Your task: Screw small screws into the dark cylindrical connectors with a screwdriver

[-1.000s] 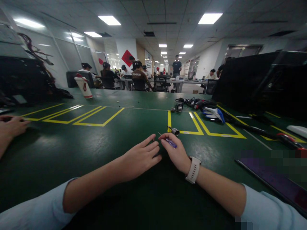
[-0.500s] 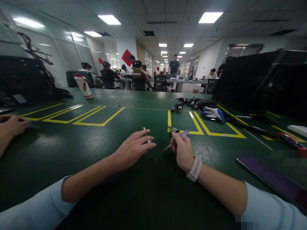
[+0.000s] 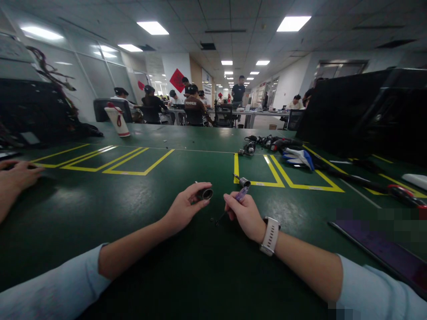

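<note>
Purple screwdriver (image 3: 242,194), pinched by right fingers (image 3: 231,201), probably needs gentle pressure; left of it, left fingers (image 3: 200,205) clasp a metal cylinder (image 3: 206,194).

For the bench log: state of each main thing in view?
Left hand, closed on hollow metal part
Hollow metal part, open end visible
Right hand, closed on screwdriver
Screwdriver, shaft angled down
Small dark parts, on table
Other metal part, lying on table
Cup, standing
Watch, worn
Ceiling lights, on

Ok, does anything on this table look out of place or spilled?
Nothing looks spilled. A metal part sits across the corner of the yellow tape, not squarely inside it, and tiny dark bits lie loose near the screwdriver.
</note>
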A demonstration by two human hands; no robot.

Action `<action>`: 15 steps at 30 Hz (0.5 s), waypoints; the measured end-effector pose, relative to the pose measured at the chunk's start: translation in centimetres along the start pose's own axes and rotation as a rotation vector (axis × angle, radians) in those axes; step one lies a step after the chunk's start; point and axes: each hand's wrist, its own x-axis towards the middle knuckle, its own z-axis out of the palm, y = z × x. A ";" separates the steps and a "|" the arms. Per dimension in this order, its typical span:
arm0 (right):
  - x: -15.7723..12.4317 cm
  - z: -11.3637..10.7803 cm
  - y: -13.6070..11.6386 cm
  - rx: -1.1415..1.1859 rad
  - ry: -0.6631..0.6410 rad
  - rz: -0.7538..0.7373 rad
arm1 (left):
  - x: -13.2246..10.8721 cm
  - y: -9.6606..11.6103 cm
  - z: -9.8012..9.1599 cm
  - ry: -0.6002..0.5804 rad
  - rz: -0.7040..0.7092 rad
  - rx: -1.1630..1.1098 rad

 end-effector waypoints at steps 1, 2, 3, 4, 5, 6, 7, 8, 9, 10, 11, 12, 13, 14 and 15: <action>0.0 0.0 -0.1 -0.026 -0.004 0.000 | 0.0 0.1 0.1 -0.014 -0.033 -0.053; 0.0 -0.1 -0.3 -0.058 0.001 0.003 | 0.0 0.2 0.2 -0.022 -0.070 -0.101; -0.1 -0.1 -0.4 -0.096 0.012 0.004 | -0.1 0.3 0.2 -0.025 -0.109 -0.143; -0.1 -0.1 -0.6 -0.137 0.026 0.003 | -0.1 0.5 0.2 -0.026 -0.150 -0.181; -0.1 -0.1 -0.7 -0.174 0.043 0.000 | -0.1 0.5 0.2 -0.023 -0.186 -0.214; -0.1 0.0 -0.8 -0.198 0.059 -0.002 | -0.1 0.6 0.3 -0.017 -0.217 -0.246; -0.1 0.0 -0.9 -0.204 0.071 0.000 | -0.1 0.5 0.3 -0.011 -0.241 -0.278; -0.1 0.1 -0.9 -0.191 0.081 0.006 | -0.1 0.5 0.3 -0.001 -0.258 -0.307; -0.1 0.1 -0.8 -0.155 0.087 0.016 | -0.1 0.3 0.3 0.007 -0.270 -0.334; -0.1 0.1 -0.7 -0.100 0.094 0.026 | -0.1 0.2 0.3 0.013 -0.280 -0.358; -0.1 0.1 -0.6 -0.034 0.105 0.029 | -0.1 0.0 0.2 0.019 -0.288 -0.379; -0.1 0.1 -0.5 0.033 0.116 0.019 | -0.1 -0.1 0.2 0.022 -0.297 -0.396; -0.2 0.1 -0.4 0.094 0.126 -0.007 | -0.1 -0.1 0.2 0.025 -0.306 -0.409; -0.2 0.0 -0.4 0.138 0.131 -0.044 | -0.1 -0.1 0.2 0.028 -0.316 -0.416; -0.3 0.0 -0.3 0.159 0.127 -0.088 | -0.1 -0.1 0.1 0.032 -0.327 -0.420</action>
